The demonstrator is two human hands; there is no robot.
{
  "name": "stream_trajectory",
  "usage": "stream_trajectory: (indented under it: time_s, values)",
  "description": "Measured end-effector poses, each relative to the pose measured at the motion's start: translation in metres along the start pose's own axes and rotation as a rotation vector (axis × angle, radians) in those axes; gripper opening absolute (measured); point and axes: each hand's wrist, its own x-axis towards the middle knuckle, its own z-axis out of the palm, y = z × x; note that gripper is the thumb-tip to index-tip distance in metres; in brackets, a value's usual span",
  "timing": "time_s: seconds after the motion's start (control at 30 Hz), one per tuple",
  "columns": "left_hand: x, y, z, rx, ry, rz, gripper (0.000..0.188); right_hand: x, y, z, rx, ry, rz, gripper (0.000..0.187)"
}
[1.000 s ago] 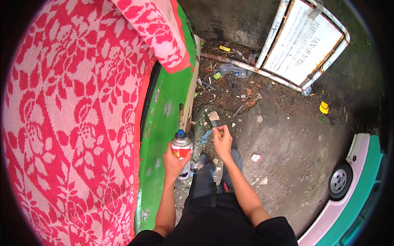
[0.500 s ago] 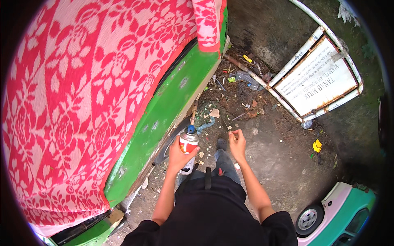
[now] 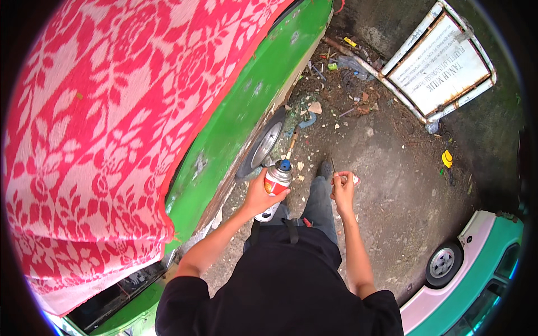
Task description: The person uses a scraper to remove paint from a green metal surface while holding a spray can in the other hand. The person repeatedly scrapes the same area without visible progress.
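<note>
My left hand [image 3: 262,197] is wrapped round a gas canister [image 3: 278,178] with a red and white label. A blue fitting and a brass-coloured torch nozzle [image 3: 292,144] stick out from its top, pointing away from me. To the right of it, my right hand [image 3: 343,195] pinches a thin dark rod [image 3: 333,163], its kind too small to make out. A small white and red thing [image 3: 356,180] shows beside those fingers; I cannot tell whether it is held. No flame is visible at the nozzle.
On the left stands a green car [image 3: 224,134] with patchy paint, partly under a red and pink patterned cloth [image 3: 112,123]. Its wheel [image 3: 265,144] is close to the torch. Litter [image 3: 315,107] lies ahead. A white framed sign [image 3: 440,64] leans far right; a pink and teal car [image 3: 476,263] is lower right.
The view has shifted, showing more of the green car's wheel. Both hands remain on what they held, and the right hand has turned, with the white and red thing now showing beside it.
</note>
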Motion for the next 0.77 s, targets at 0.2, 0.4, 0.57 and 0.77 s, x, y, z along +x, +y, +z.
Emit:
stream_trajectory:
  time_s: [0.2,0.4,0.57,0.77]
  values:
    - [-0.088,-0.040,-0.016,-0.006,-0.035,-0.027,0.055,-0.082,0.034,0.002,-0.263,-0.139,0.001,0.020]
    - [-0.145,-0.057,-0.012,-0.044,0.113,-0.033,0.061,-0.105,0.067,0.021,-0.311,-0.195,-0.139,0.019]
    - [-0.184,-0.064,-0.014,-0.082,0.219,-0.052,0.059,-0.124,0.088,0.047,-0.090,-0.174,-0.195,0.018]
    - [-0.228,-0.088,-0.031,-0.008,0.190,-0.095,0.054,-0.175,0.099,0.078,0.152,-0.166,-0.010,0.020]
